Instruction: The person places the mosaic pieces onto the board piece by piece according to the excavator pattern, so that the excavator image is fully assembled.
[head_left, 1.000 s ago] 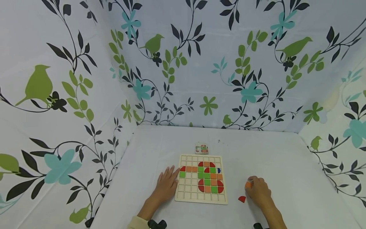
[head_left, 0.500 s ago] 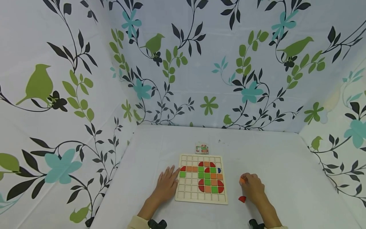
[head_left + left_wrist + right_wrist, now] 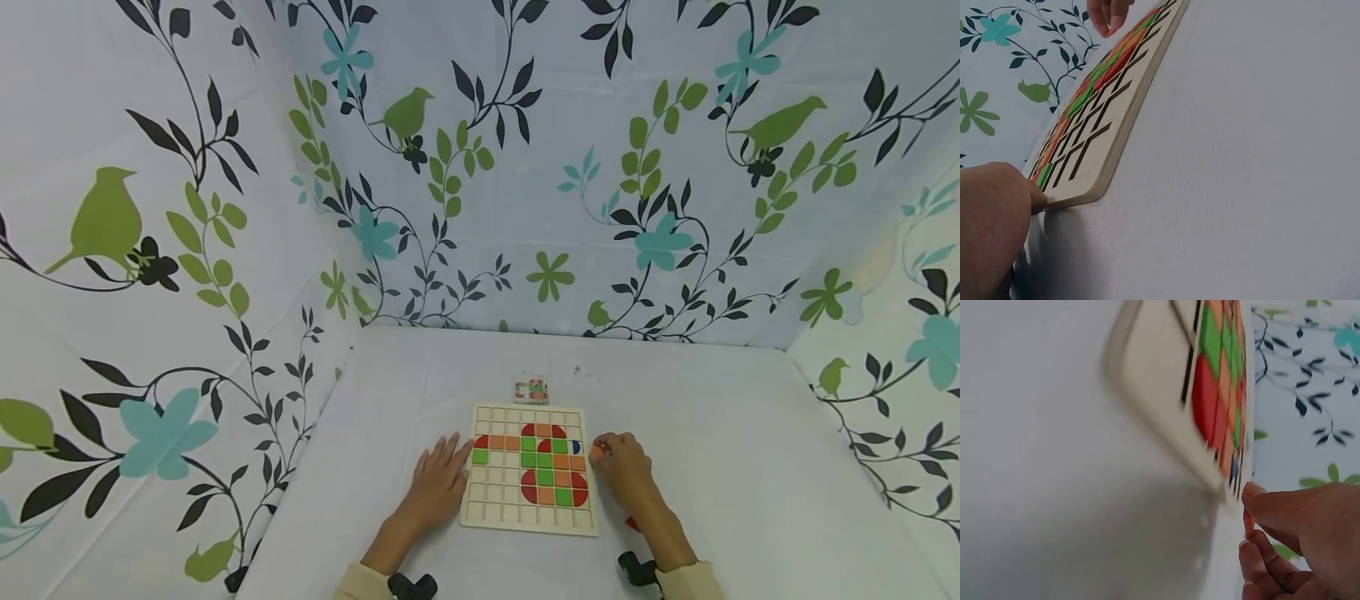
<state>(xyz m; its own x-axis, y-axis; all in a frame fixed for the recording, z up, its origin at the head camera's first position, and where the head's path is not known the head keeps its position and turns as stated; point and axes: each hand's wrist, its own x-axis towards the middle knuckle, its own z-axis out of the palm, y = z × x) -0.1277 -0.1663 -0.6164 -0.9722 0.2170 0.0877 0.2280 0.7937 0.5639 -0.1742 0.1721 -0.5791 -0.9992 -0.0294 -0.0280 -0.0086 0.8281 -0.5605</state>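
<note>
A wooden grid board (image 3: 487, 516) lies on the white table, some cells filled with red, orange, green and blue tiles. My left hand (image 3: 435, 483) rests at the board's left edge, fingers extended, fingertips touching it near a green tile (image 3: 480, 457). Beside the board's right edge, my right hand (image 3: 627, 472) pinches a small orange tile (image 3: 597, 450) between thumb and fingers. The right wrist view shows this orange tile (image 3: 1248, 523) edge-on, just off the board's corner. A red quarter-round tile (image 3: 632, 523) lies on the table, partly hidden by the right forearm.
A small pattern card (image 3: 531, 388) with coloured shapes sits just behind the board. White cloth covers the table (image 3: 750, 450). Curtains (image 3: 495, 192) printed with birds and leaves hang at the back and sides.
My right hand has moved left and slightly away from me, carrying the orange tile from the table to the board's right edge. The left hand has stayed still.
</note>
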